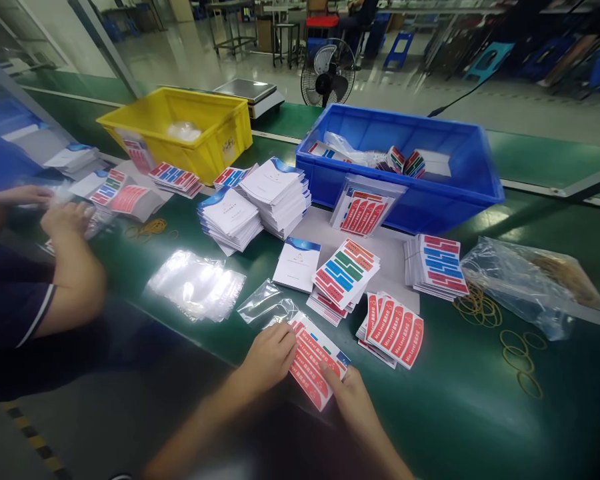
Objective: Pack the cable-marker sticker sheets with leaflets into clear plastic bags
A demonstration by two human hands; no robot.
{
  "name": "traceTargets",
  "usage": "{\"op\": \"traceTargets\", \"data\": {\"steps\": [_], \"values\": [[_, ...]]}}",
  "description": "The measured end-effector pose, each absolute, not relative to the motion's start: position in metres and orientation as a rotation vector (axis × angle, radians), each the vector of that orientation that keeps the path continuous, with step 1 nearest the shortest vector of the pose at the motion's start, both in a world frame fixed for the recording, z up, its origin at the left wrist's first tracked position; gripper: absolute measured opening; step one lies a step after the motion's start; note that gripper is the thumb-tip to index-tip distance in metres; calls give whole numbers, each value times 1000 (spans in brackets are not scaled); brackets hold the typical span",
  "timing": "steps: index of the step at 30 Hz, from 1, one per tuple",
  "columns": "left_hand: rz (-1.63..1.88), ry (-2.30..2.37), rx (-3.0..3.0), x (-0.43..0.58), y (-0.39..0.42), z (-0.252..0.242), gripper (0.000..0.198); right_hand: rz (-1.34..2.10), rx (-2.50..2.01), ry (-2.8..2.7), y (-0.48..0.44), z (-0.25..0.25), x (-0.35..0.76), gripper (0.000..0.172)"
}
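Observation:
Both of my hands hold a small stack of sticker sheets, its top sheet printed with red curved "Max Level" and "Min Level" labels. My left hand pinches the upper left edge. My right hand grips the right side, thumb on top. Green and blue colours show at the stack's far edge. Just beyond my left hand lies a clear plastic bag. A white booklet, a pile of multicoloured sticker sheets and a pile of red label sheets sit close by.
Stacked booklets stand before a yellow bin and a blue bin. Clear bags lie left; banded sticker sheets and rubber bands lie right. A co-worker's hands work at far left.

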State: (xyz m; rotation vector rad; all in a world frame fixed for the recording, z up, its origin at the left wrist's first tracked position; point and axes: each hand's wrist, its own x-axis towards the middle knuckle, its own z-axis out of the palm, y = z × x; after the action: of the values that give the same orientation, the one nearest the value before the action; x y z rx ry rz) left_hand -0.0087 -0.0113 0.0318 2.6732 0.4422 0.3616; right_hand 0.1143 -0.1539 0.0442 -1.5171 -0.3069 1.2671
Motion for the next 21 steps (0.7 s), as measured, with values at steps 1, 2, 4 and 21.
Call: {"op": "traceTargets", "data": {"steps": [1, 2, 4, 21], "values": [[363, 464, 2673, -9, -12, 33, 14, 1253, -1532, -344, -153, 42, 112, 46], [358, 472, 2669, -9, -13, 34, 14, 1251, -1538, -387, -152, 40, 110, 45], [335, 454, 2647, -9, -14, 37, 15, 1277, -1536, -466, -150, 39, 109, 45], [563, 364, 2274, -1, -27, 80, 9, 1317, -1325, -644, -128, 53, 141, 24]]}}
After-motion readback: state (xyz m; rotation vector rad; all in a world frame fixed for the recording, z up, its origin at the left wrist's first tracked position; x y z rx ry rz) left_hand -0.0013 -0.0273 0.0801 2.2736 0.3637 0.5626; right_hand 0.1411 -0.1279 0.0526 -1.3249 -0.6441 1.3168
